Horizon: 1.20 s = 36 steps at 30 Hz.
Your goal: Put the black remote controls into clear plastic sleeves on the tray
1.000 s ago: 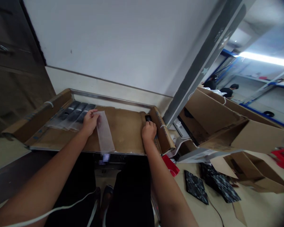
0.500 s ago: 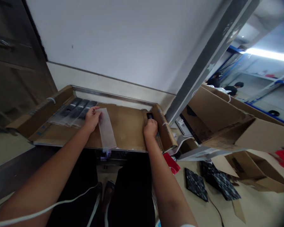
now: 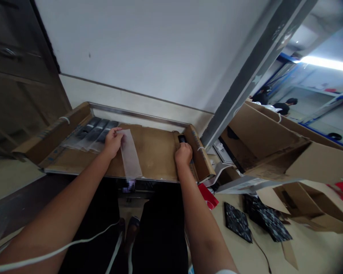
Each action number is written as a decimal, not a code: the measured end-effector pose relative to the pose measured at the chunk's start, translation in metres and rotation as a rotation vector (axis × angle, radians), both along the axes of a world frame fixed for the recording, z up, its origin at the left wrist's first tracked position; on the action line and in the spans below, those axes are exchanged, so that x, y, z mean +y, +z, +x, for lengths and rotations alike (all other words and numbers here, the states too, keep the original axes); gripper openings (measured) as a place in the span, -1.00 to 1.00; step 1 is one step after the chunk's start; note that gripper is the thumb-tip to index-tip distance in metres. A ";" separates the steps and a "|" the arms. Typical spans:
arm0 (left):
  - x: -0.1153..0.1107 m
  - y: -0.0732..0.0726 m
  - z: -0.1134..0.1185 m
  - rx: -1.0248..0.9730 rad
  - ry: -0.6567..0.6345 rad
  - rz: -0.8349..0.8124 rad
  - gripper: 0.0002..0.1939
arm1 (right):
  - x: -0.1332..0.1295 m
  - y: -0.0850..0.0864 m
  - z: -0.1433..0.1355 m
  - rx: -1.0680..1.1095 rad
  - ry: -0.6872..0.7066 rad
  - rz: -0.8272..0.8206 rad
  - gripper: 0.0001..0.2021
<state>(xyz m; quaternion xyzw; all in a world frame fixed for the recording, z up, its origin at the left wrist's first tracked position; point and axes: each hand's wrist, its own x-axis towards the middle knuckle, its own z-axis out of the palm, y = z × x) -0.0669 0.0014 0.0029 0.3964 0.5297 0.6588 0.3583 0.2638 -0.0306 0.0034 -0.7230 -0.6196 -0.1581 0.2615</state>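
Observation:
My left hand (image 3: 113,143) pinches the top end of a frosted plastic bag (image 3: 132,156). The bag lies flat, and its lower end reaches the front edge of a cardboard-lined tray (image 3: 157,152). At the tray's right end, my right hand (image 3: 184,153) is closed around a small black object (image 3: 182,138). Only the object's top shows above my fingers, so its kind is unclear. Left of my left hand, several dark items in clear bags (image 3: 95,131) lie side by side, each with a pale band.
Cardboard walls (image 3: 198,150) edge the tray's ends. To the right stand a large open carton (image 3: 263,140) and a grey post (image 3: 254,72). Black patterned boxes (image 3: 238,221) and another carton (image 3: 314,205) are on the floor. A white cable (image 3: 54,253) crosses my left arm. Farther back are people (image 3: 284,107).
The camera view has shifted slightly. Both hands keep their places, the left on the plastic bag and the right on the black object.

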 end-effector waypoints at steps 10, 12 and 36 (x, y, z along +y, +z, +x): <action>0.000 0.000 0.001 -0.022 -0.033 0.007 -0.52 | -0.023 -0.002 -0.093 0.919 0.725 -0.349 -0.65; 0.000 0.000 0.001 -0.023 -0.014 0.015 -0.48 | -0.023 -0.006 -0.117 1.047 0.756 -0.447 -0.67; -0.004 0.007 0.002 -0.013 -0.010 -0.104 -0.65 | -0.028 -0.004 -0.073 1.163 0.768 -0.434 -0.61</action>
